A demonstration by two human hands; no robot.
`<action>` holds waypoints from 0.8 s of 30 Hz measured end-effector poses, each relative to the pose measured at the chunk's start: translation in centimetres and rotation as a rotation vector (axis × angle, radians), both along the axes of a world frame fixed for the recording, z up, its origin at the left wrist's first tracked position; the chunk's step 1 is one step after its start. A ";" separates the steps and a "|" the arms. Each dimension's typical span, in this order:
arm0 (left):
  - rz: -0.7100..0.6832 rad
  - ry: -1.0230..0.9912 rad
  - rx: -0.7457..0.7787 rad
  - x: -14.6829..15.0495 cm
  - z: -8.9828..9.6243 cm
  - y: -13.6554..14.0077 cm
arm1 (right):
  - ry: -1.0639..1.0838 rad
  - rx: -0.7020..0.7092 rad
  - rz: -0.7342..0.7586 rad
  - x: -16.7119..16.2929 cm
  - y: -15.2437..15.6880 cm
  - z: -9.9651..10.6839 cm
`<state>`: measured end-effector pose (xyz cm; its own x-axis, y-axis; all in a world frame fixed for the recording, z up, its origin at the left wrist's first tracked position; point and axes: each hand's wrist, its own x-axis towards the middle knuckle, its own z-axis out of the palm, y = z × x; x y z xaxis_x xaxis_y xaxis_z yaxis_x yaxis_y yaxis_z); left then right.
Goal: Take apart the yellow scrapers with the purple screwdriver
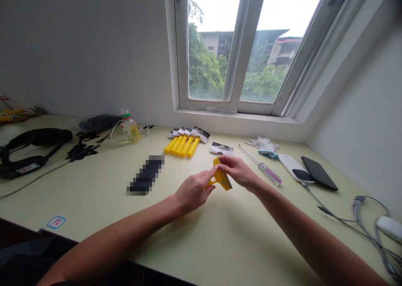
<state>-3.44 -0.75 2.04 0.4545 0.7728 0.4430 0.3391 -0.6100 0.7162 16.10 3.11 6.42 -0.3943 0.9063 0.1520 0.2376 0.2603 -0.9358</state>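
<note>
To the left lies a row of yellow handles (pixel 182 146), then my left hand (pixel 194 190) grips the yellow scraper (pixel 222 180) by its handle over the tabletop (pixel 226 244), my right hand (pixel 236 169) pinches its head, and a screwdriver (pixel 268 173) lies beyond.

We look from the wearer's head, forward and down over the pale green desk (pixel 103 200), near enough that the left hand (pixel 193 191) and right hand (pixel 238 171) sit below centre, the sliding window (pixel 243 47) facing us beyond.
</note>
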 end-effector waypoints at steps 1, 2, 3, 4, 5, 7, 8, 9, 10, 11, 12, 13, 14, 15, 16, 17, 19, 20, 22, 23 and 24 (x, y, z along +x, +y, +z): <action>-0.012 -0.026 -0.019 0.0 -0.1 0.0 | 0.003 -0.022 0.027 0.3 0.1 0.3; -0.021 -0.053 -0.036 0.0 -0.2 0.1 | 0.001 -0.053 0.069 0.9 0.3 0.6; -0.023 -0.072 -0.049 0.0 -0.3 0.2 | -0.019 -0.084 0.116 1.7 0.6 1.0; -0.017 -0.078 -0.056 -0.1 -0.3 0.3 | -0.062 -0.109 0.161 2.9 0.9 1.4; -0.006 -0.073 -0.058 -0.1 -0.4 0.4 | -0.139 -0.108 0.175 4.4 1.3 1.7; 0.022 -0.053 -0.045 -0.2 -0.5 0.7 | -0.414 -0.047 0.115 7.7 2.2 2.0; 0.035 -0.045 -0.037 -0.2 -0.5 0.9 | -0.578 -0.042 0.079 9.4 2.5 1.9; 0.046 -0.042 -0.032 -0.3 -0.5 1.0 | -0.706 -0.056 0.060 10.8 2.9 1.6; 0.054 -0.045 -0.030 -0.4 -0.4 1.2 | -0.796 -0.066 0.064 11.8 3.2 1.1; 0.061 -0.056 -0.035 -0.5 -0.3 1.4 | -0.853 -0.055 0.067 12.6 3.4 0.6; 0.066 -0.075 -0.045 -0.5 -0.2 1.5 | -0.881 -0.031 0.067 12.9 3.5 0.0; 0.070 -0.103 -0.062 -0.6 -0.1 1.6 | -0.889 -0.003 0.068 12.8 3.6 -0.6; 0.073 -0.136 -0.086 -0.6 0.1 1.7 | -0.888 0.028 0.063 12.5 3.7 -1.2; 0.076 -0.170 -0.126 -0.6 0.2 1.7 | -0.886 0.050 0.059 11.9 3.7 -1.6; 0.074 -0.199 -0.185 -0.6 0.4 1.7 | -0.888 0.062 0.056 11.3 3.7 -2.0; 0.064 -0.226 -0.265 -0.6 0.5 1.7 | -0.895 0.070 0.054 10.7 3.6 -2.3; 0.002 -0.290 -0.451 -0.5 0.9 1.5 | -0.919 0.083 0.046 9.8 3.5 -2.6; -0.047 -0.330 -0.536 -0.5 1.1 1.4 | -0.931 0.092 0.038 9.5 3.4 -2.7; -0.153 -0.419 -0.648 -0.4 1.5 1.3 | -0.953 0.119 0.020 9.2 3.3 -2.8; -0.196 -0.456 -0.679 -0.4 1.7 1.3 | -0.962 0.134 0.011 9.2 3.2 -2.9; -0.230 -0.484 -0.703 -0.4 1.8 1.3 | -0.969 0.148 0.005 9.2 3.2 -2.9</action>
<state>-3.87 0.53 3.81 0.5179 0.8514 0.0835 -0.1750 0.0099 0.9845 25.34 6.28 3.52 -0.4117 0.9024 -0.1275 0.8846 0.3620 -0.2940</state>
